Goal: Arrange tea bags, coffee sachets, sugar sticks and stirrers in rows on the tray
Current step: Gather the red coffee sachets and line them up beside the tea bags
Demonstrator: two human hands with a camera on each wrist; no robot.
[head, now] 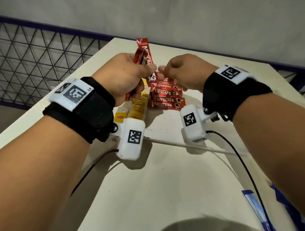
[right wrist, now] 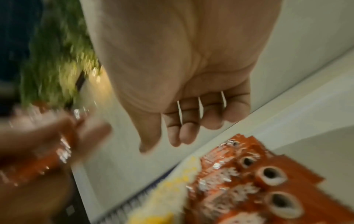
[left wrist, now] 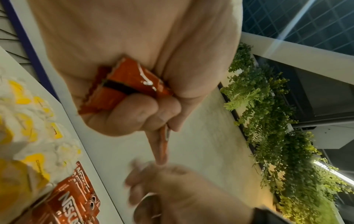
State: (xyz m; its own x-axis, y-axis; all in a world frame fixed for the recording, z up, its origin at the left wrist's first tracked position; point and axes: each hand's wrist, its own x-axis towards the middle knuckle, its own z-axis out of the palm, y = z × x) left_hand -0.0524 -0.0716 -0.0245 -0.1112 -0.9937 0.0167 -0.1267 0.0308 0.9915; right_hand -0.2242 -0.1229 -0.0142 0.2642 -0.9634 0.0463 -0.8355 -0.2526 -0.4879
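Note:
My left hand [head: 147, 71] grips a bunch of red Nescafe coffee sachets [head: 143, 52] upright above the tray [head: 165, 130]. In the left wrist view its fingers [left wrist: 149, 115] curl round the red sachets [left wrist: 124, 81]. My right hand [head: 163, 71] hovers just right of the left thumb. In the right wrist view, the right hand [right wrist: 182, 136] has loosely bent fingers that hold nothing. On the tray lies a row of red sachets [head: 165, 98] [right wrist: 249, 181], with a row of yellow tea bags [head: 137, 110] [left wrist: 28, 128] to its left.
Blue-and-white packets [head: 269, 218] lie blurred at the table's front right. Two black cables [head: 246, 168] run from the wrist cameras across the white table [head: 158, 191]. A wire mesh fence [head: 31, 61] stands beyond the table's left edge.

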